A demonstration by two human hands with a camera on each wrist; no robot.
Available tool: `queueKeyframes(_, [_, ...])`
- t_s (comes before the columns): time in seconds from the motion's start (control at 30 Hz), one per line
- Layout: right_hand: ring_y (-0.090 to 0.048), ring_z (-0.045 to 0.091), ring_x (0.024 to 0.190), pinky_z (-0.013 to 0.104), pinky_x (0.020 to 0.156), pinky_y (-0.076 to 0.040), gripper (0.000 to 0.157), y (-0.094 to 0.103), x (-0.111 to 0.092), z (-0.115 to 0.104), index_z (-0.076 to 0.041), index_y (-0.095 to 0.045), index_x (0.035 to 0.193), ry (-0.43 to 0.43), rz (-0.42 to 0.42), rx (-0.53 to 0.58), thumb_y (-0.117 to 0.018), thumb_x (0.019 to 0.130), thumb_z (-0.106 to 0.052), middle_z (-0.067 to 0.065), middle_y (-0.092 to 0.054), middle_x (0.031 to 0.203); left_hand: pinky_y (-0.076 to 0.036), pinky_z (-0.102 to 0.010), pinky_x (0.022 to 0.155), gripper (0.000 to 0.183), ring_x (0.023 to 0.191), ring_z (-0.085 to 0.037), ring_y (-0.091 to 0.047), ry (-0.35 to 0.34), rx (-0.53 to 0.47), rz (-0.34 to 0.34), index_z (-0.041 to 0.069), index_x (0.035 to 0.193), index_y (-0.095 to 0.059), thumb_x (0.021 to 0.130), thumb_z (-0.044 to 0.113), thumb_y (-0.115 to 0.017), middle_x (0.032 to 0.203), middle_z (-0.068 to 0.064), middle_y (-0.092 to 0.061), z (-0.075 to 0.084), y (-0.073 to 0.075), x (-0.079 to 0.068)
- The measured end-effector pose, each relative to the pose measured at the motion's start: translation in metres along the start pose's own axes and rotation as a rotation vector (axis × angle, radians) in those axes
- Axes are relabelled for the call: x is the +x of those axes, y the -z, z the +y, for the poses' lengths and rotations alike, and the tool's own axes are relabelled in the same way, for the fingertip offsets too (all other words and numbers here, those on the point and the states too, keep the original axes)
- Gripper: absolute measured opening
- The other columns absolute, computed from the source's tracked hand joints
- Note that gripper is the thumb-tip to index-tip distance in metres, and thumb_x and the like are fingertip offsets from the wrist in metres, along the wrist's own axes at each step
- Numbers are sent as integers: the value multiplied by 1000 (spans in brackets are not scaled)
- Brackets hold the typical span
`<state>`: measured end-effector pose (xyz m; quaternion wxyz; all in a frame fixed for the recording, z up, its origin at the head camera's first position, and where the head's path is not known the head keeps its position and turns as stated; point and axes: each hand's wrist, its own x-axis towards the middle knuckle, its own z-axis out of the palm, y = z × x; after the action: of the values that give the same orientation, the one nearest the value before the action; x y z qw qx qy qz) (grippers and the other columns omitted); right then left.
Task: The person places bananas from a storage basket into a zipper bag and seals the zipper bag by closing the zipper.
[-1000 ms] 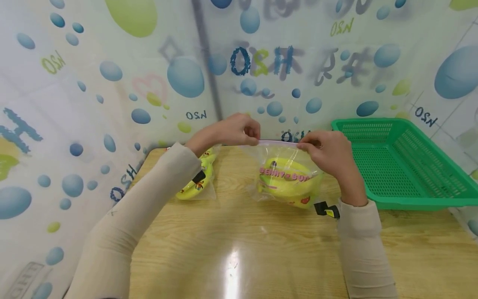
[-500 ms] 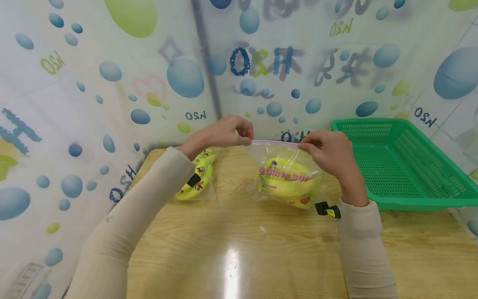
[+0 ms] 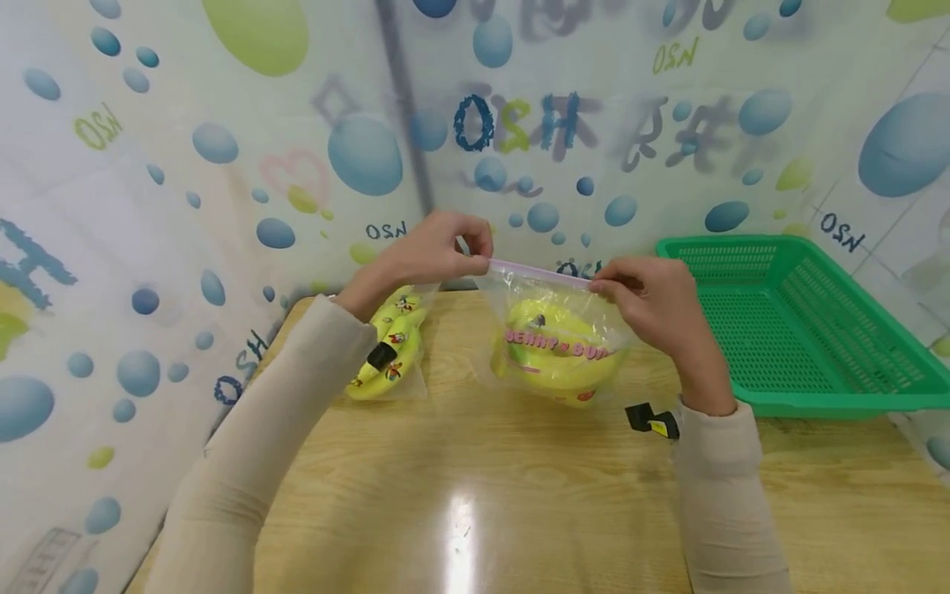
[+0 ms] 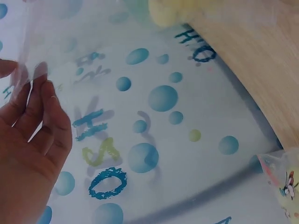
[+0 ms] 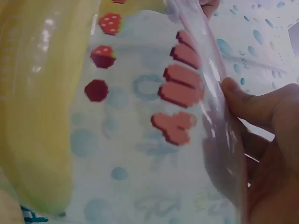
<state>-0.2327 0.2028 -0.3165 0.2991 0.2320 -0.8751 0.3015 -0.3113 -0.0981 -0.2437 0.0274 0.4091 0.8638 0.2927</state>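
A clear zip bag (image 3: 545, 293) with a lilac top strip and pink lettering hangs over the table, its left top corner higher than the right. Inside it are yellow bananas (image 3: 552, 371); one banana (image 5: 42, 116) shows closely in the right wrist view. My left hand (image 3: 438, 247) pinches the strip's left end between thumb and finger. Toward the other end, my right hand (image 3: 653, 305) pinches the strip with thumb and fingers. Behind my left forearm lies a second clear bag (image 3: 393, 351) of bananas with cartoon prints, partly hidden by the sleeve.
A green plastic basket (image 3: 801, 404) stands at the right of the wooden table (image 3: 460, 478). A curtain (image 3: 631, 99) printed with bubbles and letters hangs behind the table and along its left side.
My left hand has moved left along the strip and then up, raising that end of the zip bag. The bag with its bananas has shifted slightly left. My right hand has barely moved.
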Motion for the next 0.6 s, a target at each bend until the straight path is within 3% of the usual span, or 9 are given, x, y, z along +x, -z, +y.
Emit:
queueKeyframes(0.2, [-56, 14, 62, 29, 60, -43, 6, -1, 3, -7, -6, -77, 88, 79, 82, -25, -76, 93, -10, 7, -73, 77, -51, -30, 76, 8, 87, -20, -60, 2, -149, 126, 7, 89, -66, 90, 13, -60, 90, -5, -65, -4, -2, -8])
queueKeyframes(0.4, [-56, 16, 62, 32, 59, -42, 4, -6, 3, -8, -4, -75, 88, 167, 120, -42, -77, 90, -6, 10, -73, 81, -54, -33, 84, 13, 97, -22, -64, 6, -337, 204, 8, 94, -65, 95, 21, -64, 101, -6, -69, -23, -22, -16])
queueKeyframes(0.5, [-59, 15, 64, 28, 60, -43, 3, -8, 3, -8, -4, -75, 88, 208, 96, -13, -77, 89, -3, 9, -72, 81, -53, -43, 97, 45, 116, -27, -64, -6, -461, 186, 9, 113, -64, 92, 48, -72, 123, -8, -68, -35, -39, -22])
queueKeyframes(0.6, [-59, 13, 65, 22, 62, -42, 5, -9, 5, -9, -6, -75, 89, 227, 82, 26, -76, 89, 0, 8, -70, 80, -42, -56, 112, 104, 140, -34, -51, -22, -600, 99, 12, 146, -49, 71, 79, -76, 151, -12, -54, -50, -61, -29])
